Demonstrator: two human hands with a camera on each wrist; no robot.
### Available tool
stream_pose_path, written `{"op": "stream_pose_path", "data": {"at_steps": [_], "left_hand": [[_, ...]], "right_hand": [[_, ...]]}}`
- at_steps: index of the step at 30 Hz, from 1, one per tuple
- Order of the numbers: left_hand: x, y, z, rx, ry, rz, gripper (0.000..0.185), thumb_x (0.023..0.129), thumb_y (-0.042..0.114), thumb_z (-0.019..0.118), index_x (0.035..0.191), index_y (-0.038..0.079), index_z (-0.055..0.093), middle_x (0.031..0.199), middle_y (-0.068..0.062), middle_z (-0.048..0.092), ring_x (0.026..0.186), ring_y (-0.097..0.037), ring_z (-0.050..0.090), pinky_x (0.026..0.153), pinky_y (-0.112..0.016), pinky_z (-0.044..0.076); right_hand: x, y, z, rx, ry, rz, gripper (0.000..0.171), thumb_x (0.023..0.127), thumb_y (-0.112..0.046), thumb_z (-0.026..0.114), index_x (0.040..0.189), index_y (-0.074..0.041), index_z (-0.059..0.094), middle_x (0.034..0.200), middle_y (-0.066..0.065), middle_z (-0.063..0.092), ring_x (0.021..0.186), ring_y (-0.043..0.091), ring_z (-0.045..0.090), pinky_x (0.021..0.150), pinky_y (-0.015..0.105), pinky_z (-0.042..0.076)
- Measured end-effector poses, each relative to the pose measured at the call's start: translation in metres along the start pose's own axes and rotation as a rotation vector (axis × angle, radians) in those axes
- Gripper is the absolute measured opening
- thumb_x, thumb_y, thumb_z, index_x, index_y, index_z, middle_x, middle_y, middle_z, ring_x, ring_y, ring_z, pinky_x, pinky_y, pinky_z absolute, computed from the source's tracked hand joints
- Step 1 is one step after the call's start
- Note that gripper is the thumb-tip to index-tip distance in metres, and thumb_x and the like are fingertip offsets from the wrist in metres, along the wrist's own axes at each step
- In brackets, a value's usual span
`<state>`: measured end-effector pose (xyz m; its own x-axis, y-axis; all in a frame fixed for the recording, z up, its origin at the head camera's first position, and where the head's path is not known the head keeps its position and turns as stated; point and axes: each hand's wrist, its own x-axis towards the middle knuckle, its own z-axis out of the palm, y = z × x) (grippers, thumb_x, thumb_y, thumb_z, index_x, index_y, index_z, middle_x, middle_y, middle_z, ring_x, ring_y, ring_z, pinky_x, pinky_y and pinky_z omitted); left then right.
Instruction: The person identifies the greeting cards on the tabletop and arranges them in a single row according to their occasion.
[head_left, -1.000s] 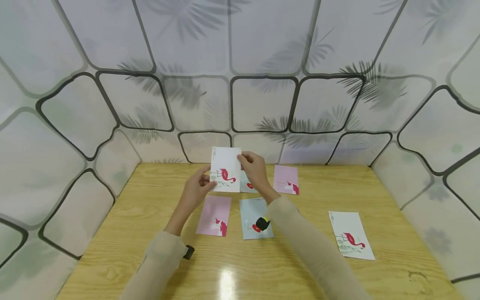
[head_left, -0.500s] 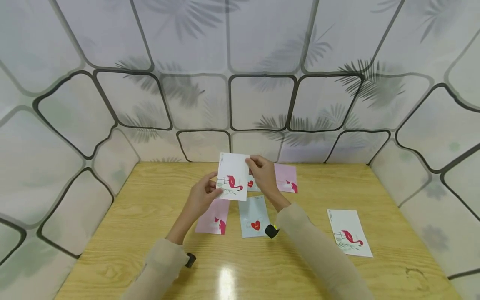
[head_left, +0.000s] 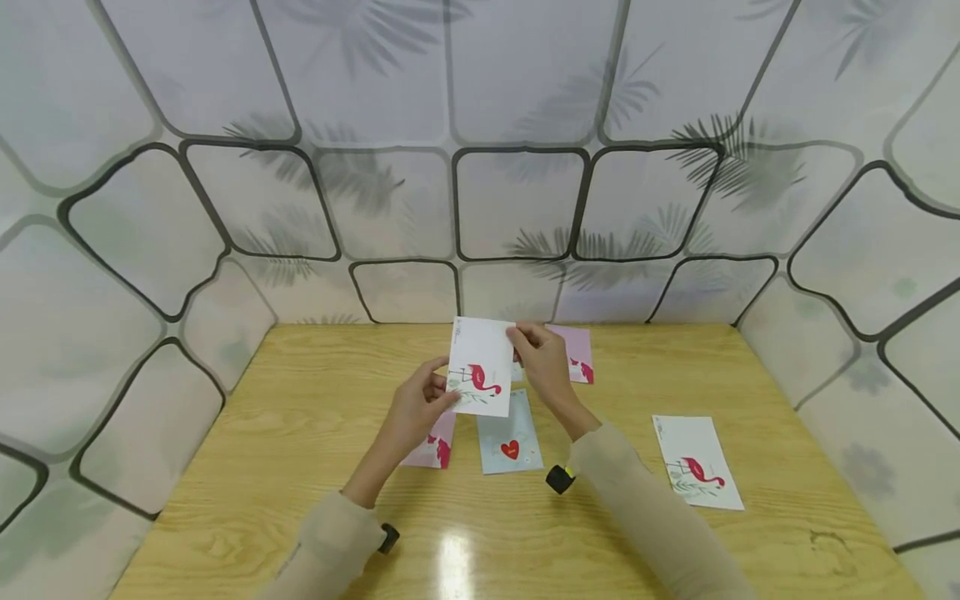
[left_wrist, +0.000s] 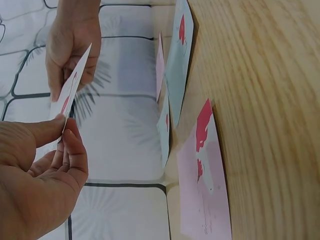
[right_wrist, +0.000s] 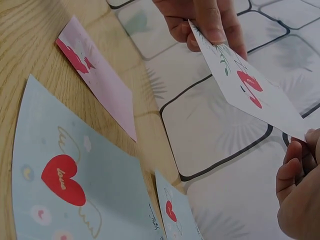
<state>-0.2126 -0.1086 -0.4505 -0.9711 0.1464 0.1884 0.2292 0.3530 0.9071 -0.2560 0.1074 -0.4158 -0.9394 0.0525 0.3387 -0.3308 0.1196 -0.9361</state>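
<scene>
Head view: left hand and right hand pinch thin, rectangular flamingo card above wood-grained table.

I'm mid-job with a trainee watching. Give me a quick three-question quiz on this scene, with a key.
1. True or false: the left hand and the right hand hold one white card between them.
2. In the head view, which design is on the rightmost card on the table?
A) a heart
B) a flamingo
C) a butterfly
3. How many blue heart cards show in the right wrist view?

Key:
1. True; they grip its opposite sides.
2. B
3. Two; one in the foreground and a second one farther off.
</scene>
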Motion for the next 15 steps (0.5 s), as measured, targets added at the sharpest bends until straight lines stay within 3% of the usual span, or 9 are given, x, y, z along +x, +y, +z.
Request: {"op": "stream_pose_path", "data": {"at_steps": [6, 15], "left_hand": [[-0.004, 0.002, 0.006, 0.003, -0.009, 0.014, 0.056, 0.092, -0.003, 0.075, 0.144, -0.001, 0.053, 0.098, -0.009, 0.068, 0.084, -0.019, 0.065, 0.070, -0.022, 0.054], [0.000, 0.002, 0.009, 0.016, 0.015, 0.051, 0.046, 0.097, 0.005, 0.072, 0.141, 0.001, 0.057, 0.095, -0.006, 0.068, 0.081, -0.017, 0.063, 0.068, -0.020, 0.050]], "right_hand": [[-0.004, 0.000, -0.006, 0.002, 0.009, 0.013, 0.019, 0.101, -0.006, 0.066, 0.099, 0.011, 0.072, 0.067, 0.005, 0.058, 0.061, 0.008, 0.052, 0.055, 0.019, 0.045], [-0.010, 0.000, -0.016, 0.027, 0.001, 0.050, 0.019, 0.101, -0.005, 0.065, 0.097, 0.013, 0.070, 0.076, 0.034, 0.055, 0.064, 0.022, 0.051, 0.053, 0.017, 0.041]]}}
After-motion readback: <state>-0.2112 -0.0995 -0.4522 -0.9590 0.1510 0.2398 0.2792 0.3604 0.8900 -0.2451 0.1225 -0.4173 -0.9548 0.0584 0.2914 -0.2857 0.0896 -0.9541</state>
